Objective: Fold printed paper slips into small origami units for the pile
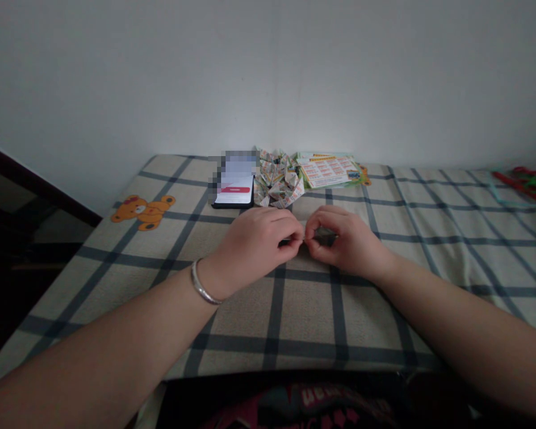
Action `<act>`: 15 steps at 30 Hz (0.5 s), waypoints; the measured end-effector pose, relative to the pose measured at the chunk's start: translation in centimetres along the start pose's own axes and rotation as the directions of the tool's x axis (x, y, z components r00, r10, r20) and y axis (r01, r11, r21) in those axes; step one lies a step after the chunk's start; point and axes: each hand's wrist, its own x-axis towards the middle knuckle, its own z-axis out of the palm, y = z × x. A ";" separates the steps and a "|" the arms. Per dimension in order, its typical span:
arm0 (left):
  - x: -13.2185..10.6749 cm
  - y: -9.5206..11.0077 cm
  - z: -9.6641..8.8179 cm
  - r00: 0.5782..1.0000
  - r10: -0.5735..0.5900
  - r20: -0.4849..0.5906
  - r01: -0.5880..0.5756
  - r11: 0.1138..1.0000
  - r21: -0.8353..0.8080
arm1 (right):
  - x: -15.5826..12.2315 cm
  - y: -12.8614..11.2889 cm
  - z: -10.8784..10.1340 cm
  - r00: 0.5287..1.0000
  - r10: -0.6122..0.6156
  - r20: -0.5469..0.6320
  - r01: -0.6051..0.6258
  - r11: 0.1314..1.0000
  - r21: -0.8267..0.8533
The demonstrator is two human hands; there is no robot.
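My left hand (261, 239) is closed in a pinch, thumb against fingertips, above the middle of the table. Facing it, my right hand (345, 239) makes a similar pinch, and the fingertips of both almost meet. Whatever lies between them is too small or hidden to make out. Just beyond my hands is a bunch of folded printed paper pieces (279, 179). To its right lies a stack of printed leaflets (328, 171), and to its left a phone (234, 189) with a lit screen.
A checked cloth (232, 310) covers the table, with a bear picture (143, 211) at left. Red and green items (529, 185) lie at the far right. A white wall (268, 71) stands behind the table. Dark furniture (27, 250) is beyond the left edge.
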 end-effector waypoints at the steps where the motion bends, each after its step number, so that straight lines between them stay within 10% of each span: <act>1: 0.0 -0.1 0.0 1.000 -0.005 -0.003 0.005 1.000 -0.014 | 0.0 0.1 0.0 1.000 0.003 0.005 -0.003 1.000 0.006; 15: 0.1 -0.6 -0.5 0.998 -0.034 -0.060 0.034 0.999 0.003 | 0.0 0.7 -1.6 0.999 0.038 0.003 -0.038 0.999 -0.007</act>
